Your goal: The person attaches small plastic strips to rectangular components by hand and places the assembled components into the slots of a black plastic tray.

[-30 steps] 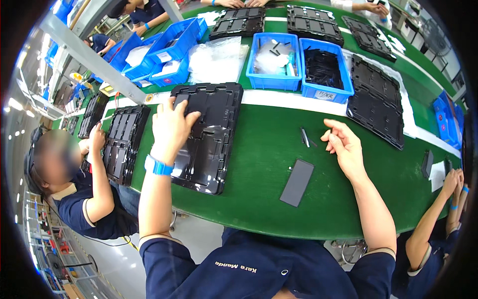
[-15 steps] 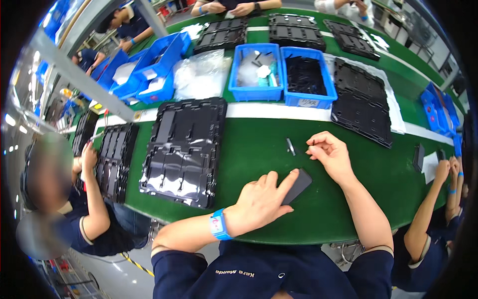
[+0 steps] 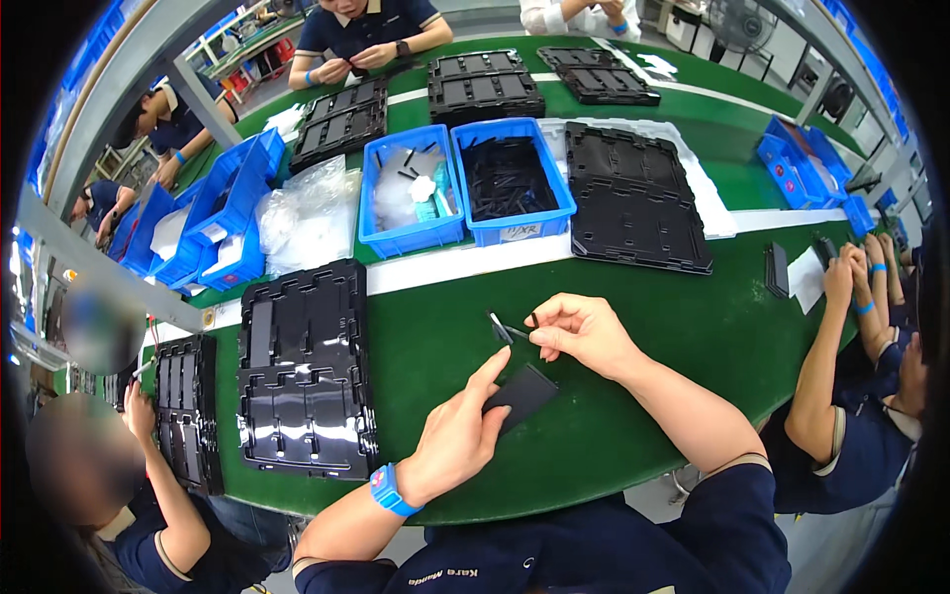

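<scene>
A flat black rectangular block (image 3: 529,394) lies on the green table in front of me. My left hand (image 3: 457,433) is at its near left edge, thumb against or just over it. The left index finger stretches forward, its tip touching or close to a small dark and silvery strip (image 3: 499,328). My right hand (image 3: 589,335) hovers just right of that strip, thumb and fingers pinched on a small thin black piece (image 3: 533,320). I cannot tell whether the piece touches the strip.
To the left lies a glossy black moulded tray (image 3: 306,371). Farther off stand a blue bin of mixed small parts (image 3: 411,193), a blue bin of black strips (image 3: 512,183) and another black tray (image 3: 638,198). Clear plastic bags (image 3: 307,213) lie beside them. Co-workers sit on both sides.
The view has swung, shifting the scene leftward. My left index finger has moved off the block to the small strip, leaving more of the block visible. My right hand stays pinched near the strip.
</scene>
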### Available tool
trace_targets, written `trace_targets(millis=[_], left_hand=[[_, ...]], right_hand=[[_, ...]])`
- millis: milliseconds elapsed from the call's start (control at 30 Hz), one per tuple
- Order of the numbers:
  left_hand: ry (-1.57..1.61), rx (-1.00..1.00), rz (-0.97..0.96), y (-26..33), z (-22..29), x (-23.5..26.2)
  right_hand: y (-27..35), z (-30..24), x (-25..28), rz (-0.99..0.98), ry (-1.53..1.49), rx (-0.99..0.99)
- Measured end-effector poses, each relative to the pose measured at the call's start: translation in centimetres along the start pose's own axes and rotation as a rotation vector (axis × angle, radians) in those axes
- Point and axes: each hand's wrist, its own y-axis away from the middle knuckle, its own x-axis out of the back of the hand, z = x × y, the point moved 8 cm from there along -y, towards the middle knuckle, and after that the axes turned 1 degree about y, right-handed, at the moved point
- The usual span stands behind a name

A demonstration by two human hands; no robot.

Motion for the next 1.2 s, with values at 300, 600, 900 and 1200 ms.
trace_targets(millis=[300,600,900,1200], left_hand=[[-0.296,-0.094,0.191,-0.7,1.0,1.6],[-0.391,-0.160,0.310,-1.1,0.6,2.4],[-0.448,-0.196,0.297,-0.8,0.9,1.9],[-0.422,-0.242,0.307,-0.7,1.0,1.9]], right_hand=[[0.1,0.3,-0.7,-0.068,-0.174,-0.035],[0.1,0.4,-1.4,-0.046,-0.169,-0.112],[1.0,0.4,-2.1,-0.041,-0.027,-0.094],[1.2,-0.2,-2.1,-0.045,0.000,-0.072]])
